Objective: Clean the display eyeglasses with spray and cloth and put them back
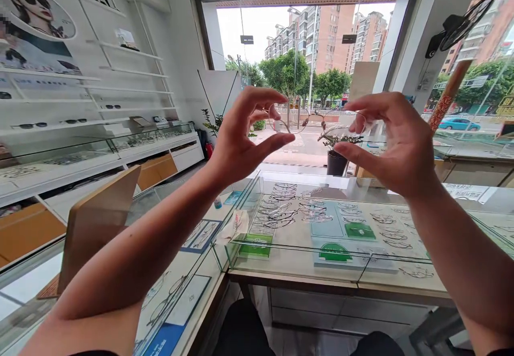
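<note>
A pair of thin-rimmed eyeglasses (316, 114) is held up at about eye level in front of the window, its bridge and nose pads in the middle. My left hand (249, 131) grips the left side of the frame, with fingers curled above and thumb stretched below. On the other side, my right hand (395, 139) holds the right side in a similar way. Fingers partly cover the outer rims, and the temples are hard to make out. Below both hands stands a glass display case (297, 262) with many eyeglasses (281, 214) lying inside.
A wooden-backed board, perhaps a mirror (96, 222), stands on the left counter near my left forearm. Green cards (360, 231) lie among the displayed frames. A potted plant (336, 160) is beyond the case. Wall shelves (132, 51) hold sunglasses; a fan (461, 27) hangs at right.
</note>
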A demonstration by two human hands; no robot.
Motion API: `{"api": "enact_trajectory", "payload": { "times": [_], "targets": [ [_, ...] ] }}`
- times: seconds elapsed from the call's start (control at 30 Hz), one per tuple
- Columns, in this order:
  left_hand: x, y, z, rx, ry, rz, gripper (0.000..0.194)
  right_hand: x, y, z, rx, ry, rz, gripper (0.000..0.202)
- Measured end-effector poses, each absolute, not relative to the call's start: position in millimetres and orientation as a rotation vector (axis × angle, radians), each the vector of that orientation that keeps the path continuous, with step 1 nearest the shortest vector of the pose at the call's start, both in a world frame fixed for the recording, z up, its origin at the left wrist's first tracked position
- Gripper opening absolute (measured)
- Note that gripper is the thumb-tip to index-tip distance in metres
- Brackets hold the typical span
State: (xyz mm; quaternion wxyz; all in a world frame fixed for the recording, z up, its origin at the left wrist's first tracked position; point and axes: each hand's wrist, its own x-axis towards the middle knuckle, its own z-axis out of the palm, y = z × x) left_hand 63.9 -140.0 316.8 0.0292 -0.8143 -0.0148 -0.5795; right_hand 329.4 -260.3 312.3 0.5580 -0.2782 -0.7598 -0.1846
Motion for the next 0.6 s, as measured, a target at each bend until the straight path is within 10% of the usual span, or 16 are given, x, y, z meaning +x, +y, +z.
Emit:
{"api": "enact_trajectory", "payload": {
  "times": [0.6],
  "targets": [
    [73,-164,316,-2.296,-0.278,-1.885,0.055,340,-245,328,-0.681,-1.819,-0.267,0.051]
  ]
}}
